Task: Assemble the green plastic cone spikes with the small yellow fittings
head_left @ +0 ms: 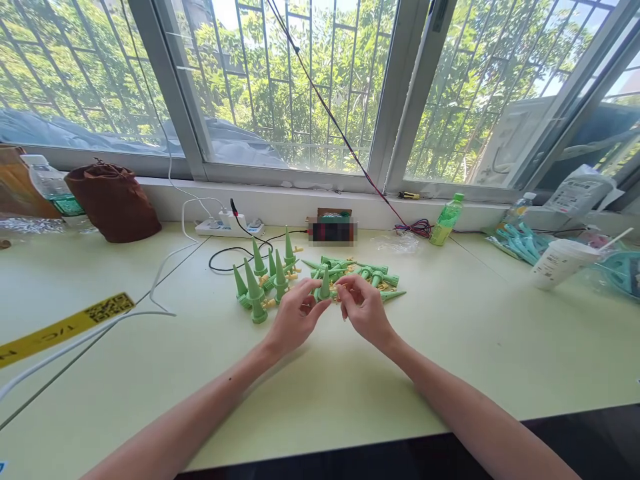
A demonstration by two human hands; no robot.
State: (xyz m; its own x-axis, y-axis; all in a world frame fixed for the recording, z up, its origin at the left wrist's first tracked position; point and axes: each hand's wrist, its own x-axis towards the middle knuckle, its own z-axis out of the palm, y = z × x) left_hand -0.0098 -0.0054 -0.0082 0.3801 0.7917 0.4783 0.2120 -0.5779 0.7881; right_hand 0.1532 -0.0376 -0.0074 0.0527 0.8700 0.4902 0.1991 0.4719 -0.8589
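My left hand (295, 319) is closed in a pinch on a green cone-shaped spike (325, 285), held upright over the pale green table (350, 373). My right hand (364, 305) is right beside it, fingers pinched on something small I cannot make out, touching the spike's base. Behind my hands lies a loose pile of green spikes (367, 272) mixed with small yellow parts. To the left, several green spikes (260, 283) stand upright with yellow pieces at their bases.
A white power strip (227, 227) with cables lies by the window sill. A brown bag (114, 201) and a water bottle (53, 187) stand at the far left. A green bottle (447, 220), a white cup (560, 263) and blue items (520, 243) are at the right.
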